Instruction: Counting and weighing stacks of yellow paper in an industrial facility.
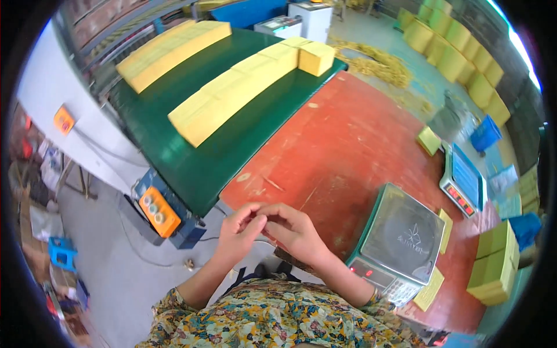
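Note:
My left hand (239, 231) and my right hand (297, 233) meet in front of me, above the near edge of the red table (342, 139). The fingers of both are curled in and touch at the tips. Whatever lies between them, if anything, is too small or too hidden to make out. To the right of my right hand stands a scale (403, 235) with a bare metal pan and a lit red display. Ahead, a long row of yellow paper-like blocks (238, 87) lies on a green conveyor belt (174, 156).
A second yellow row (174, 52) lies farther left on the belt. An orange control box (159, 211) sits at the belt's near end. Another scale (464, 180), a stacked yellow bundle (493, 264) and a blue bin (486, 133) stand at the right. Yellow scraps (377, 64) litter the far floor.

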Tool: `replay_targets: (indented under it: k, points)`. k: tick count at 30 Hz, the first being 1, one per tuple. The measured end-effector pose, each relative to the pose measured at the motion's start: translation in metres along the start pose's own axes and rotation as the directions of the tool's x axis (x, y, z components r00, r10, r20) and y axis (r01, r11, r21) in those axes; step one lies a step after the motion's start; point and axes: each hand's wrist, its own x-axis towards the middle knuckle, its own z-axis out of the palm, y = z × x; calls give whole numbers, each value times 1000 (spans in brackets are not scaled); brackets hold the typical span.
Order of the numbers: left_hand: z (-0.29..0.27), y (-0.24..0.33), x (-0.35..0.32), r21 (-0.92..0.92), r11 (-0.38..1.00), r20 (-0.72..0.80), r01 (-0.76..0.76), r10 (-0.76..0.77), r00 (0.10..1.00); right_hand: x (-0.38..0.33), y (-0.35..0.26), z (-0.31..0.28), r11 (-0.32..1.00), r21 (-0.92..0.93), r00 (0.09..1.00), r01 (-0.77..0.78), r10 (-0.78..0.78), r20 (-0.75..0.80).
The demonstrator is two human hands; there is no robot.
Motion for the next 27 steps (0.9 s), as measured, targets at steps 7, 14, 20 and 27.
replay_targets:
  k: [7,14,20,27]
  points:
    - [-17,32,161,285,915,58,-285,280,958,140,-51,-58,856,-406,943,320,-328,52]
    - [-33,15,381,393,899,131,-194,154,979,294,-74,-200,771,-631,923,83,-298,-244]
    - [-20,-1,534,636,675,314,-376,218,924,403,-75,-290,848,-521,788,-99,-253,-561]
    - [-19,-22,754,851,375,222,-366,375,900,549,-107,-390,104,-901,759,-422,-502,-414]
